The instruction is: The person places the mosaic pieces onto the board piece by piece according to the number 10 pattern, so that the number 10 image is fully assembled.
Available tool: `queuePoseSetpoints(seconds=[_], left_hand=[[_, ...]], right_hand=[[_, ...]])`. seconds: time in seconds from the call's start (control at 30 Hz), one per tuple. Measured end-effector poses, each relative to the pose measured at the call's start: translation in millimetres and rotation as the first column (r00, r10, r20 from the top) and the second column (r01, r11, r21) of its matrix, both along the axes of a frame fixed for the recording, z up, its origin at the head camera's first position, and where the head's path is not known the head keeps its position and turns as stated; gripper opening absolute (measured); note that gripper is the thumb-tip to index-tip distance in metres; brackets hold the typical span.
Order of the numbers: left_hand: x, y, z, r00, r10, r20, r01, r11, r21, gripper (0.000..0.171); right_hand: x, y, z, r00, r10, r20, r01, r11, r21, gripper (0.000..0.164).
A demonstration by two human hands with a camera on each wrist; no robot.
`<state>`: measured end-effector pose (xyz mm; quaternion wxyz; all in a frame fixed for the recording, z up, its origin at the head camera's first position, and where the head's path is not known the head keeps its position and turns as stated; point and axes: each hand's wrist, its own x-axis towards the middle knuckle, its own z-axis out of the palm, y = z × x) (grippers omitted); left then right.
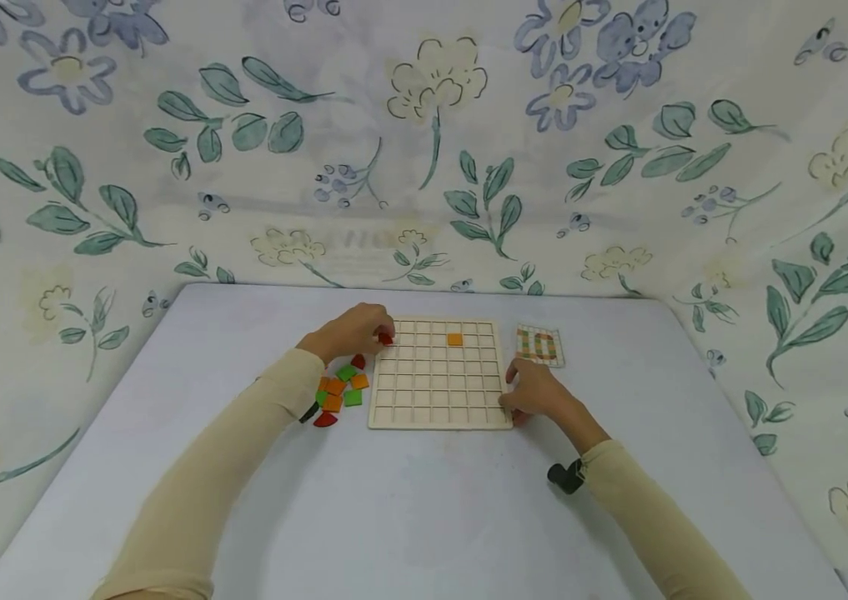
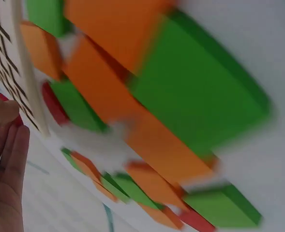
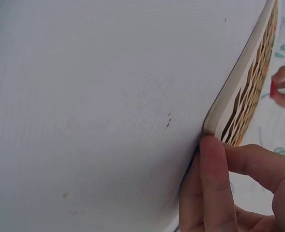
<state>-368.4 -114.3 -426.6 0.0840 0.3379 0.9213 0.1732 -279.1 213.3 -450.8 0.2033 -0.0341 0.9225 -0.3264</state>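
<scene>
Between thumb and fingers my left hand (image 1: 352, 331) pinches a small red piece (image 1: 385, 339), just over the upper left corner of a wooden grid board (image 1: 434, 392). The left wrist view shows the red piece (image 2: 19, 120) partly covered by the fingers. A single orange square (image 1: 455, 340) lies in a cell of the board's top row. My right hand (image 1: 539, 392) holds the board by its lower right corner. In the right wrist view, the fingertips (image 3: 214, 150) meet the board's corner and edge (image 3: 222, 113).
Loose green (image 1: 353, 397), orange (image 1: 332, 403) and red pieces (image 1: 325, 420) lie left of the board, some behind the left arm. A patterned card (image 1: 540, 345) lies to the board's right. Floral cloth (image 1: 424, 167) rises behind the white table (image 1: 424, 517).
</scene>
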Motion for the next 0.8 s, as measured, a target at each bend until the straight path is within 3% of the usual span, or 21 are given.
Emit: queuePoseSetpoints(seconds=[0.17,0.4,0.57,0.8], left_hand=[[-6.8,38.0,-3.4,0.998,-0.054,-0.037,0.058,0.994,0.095,0.022],[-13.2,85.3,-12.1,0.991,-0.106,-0.087,0.118,0.982,0.15,0.018],[-15.9,111.4,-15.2,0.989,-0.119,-0.088,0.131,0.979,0.156,0.019],[-18.9,135.2,-16.1,0.988,-0.11,-0.105,0.119,0.99,0.079,0.014]], right_hand=[[-0.6,2.8,-0.3,1.0,-0.004,-0.004,0.004,1.0,-0.011,0.037],[-0.3,2.9,-3.2,1.0,-0.006,-0.016,0.006,1.0,-0.009,0.036],[-1.2,2.5,-3.2,1.0,-0.004,-0.01,0.004,1.0,-0.009,0.035],[-3.6,4.1,0.2,1.0,0.005,-0.014,-0.005,1.0,-0.008,0.034]])
